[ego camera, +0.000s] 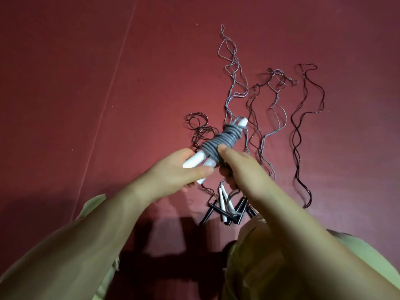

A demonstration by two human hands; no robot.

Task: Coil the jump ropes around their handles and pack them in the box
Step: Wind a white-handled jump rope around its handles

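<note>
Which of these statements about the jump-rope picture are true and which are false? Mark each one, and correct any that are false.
1. Both hands hold one bundle: grey rope coiled around white handles. True.
2. The left hand lies flat on the floor. False: it grips the white handles.
3. Uncoiled ropes lie stretched out on the red floor. True.
4. The loose handles on the floor are all white. False: black and white ones lie mixed together.
5. The right hand holds the coiled part of the bundle. True.
</note>
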